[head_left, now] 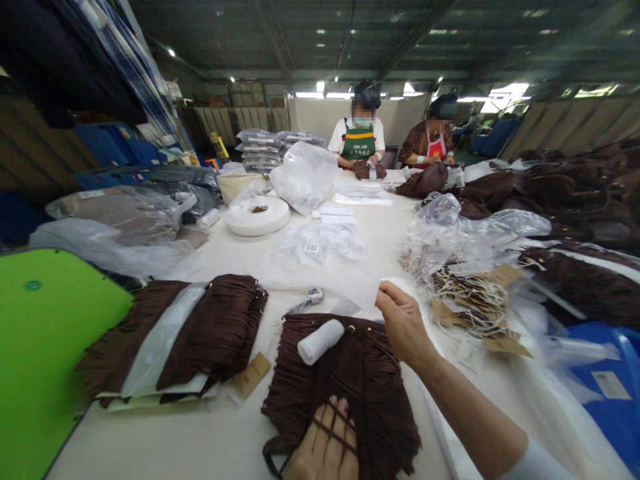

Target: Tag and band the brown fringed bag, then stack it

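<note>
A fringed brown bag (385, 387) bearing a white roll (320, 342) lies on the bench (190, 443). The left hand (325, 443) rests on the bag; the right hand (404, 321) pinches a translucent sheet (364, 288).

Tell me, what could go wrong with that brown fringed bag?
The white roll lies on top of the bag, so it might roll off. Thin strings cross the left hand and could snag its fingers. The right hand pinches a thin sheet, which may tear.

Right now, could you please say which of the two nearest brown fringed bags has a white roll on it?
The bag beneath the left hand; the white roll lies near its far edge. The other bag wears a pale band instead.
</note>
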A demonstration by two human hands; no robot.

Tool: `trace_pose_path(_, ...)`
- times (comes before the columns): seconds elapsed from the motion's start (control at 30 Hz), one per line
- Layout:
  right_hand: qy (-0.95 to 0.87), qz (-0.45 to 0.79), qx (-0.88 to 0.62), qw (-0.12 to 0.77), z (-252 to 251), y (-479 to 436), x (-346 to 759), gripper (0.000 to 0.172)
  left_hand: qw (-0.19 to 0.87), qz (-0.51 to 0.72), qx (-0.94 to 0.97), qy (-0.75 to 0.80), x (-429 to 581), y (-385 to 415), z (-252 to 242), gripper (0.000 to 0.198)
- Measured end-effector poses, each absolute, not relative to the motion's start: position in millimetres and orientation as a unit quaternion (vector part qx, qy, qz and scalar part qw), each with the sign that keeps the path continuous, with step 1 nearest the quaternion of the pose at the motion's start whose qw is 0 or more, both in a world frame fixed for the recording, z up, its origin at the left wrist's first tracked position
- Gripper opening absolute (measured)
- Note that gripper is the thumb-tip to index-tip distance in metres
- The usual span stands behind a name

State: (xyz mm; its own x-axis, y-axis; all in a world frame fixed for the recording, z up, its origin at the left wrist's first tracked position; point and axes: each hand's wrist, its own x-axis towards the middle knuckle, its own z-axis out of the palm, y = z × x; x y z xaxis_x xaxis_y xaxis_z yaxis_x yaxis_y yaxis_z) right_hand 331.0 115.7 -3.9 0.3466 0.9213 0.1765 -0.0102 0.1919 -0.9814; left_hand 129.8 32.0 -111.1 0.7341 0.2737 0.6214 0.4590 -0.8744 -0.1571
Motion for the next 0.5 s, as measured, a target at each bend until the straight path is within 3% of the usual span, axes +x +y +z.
trace_pose_path(0.23,-0.406,0.33,-0.51,0.683,-0.6,107.4,344.4,0.027,0.215,-0.337,-0.901,-0.168,134.5,31.7,-99.4,0.033)
trace_pose_path(0.5,-0.522,0.325,-0.488,0.62,20.6,83.0,310.4,0.017,0.163,-0.278,-0.934,-0.154,129.2,39.9,-91.7,0.038)
